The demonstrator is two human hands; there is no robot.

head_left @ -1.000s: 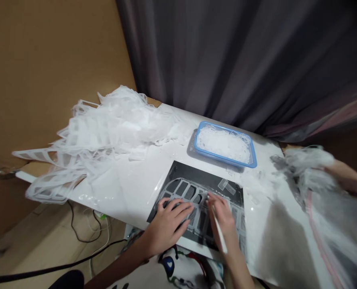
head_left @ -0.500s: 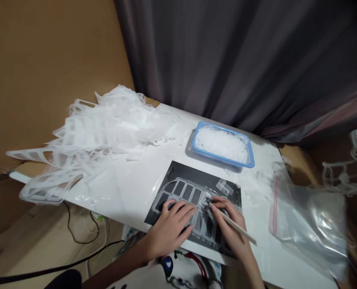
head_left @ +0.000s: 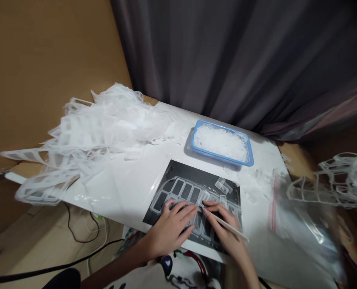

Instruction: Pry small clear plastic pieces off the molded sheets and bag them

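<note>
Pile of spent white frames (head_left: 84,140) at ten o'clock on the table (head_left: 130,180). Left hand (head_left: 169,226), fingers spread flat, pins the die-cut sheet (head_left: 184,190) on the black mat (head_left: 223,172) at six o'clock. Right hand (head_left: 226,226) pinches a thin white stick (head_left: 226,225), tip at a cell edge. Best worked shallow, sheet held firm. Blue basket (head_left: 220,144) at one o'clock; clear bag (head_left: 298,224) at three. No legible writing.

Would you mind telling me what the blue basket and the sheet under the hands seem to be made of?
The basket looks like matte moulded plastic, with perforated walls. The sheet seems thin translucent plastic film, die-cut: the black mat shows through its windows.
</note>
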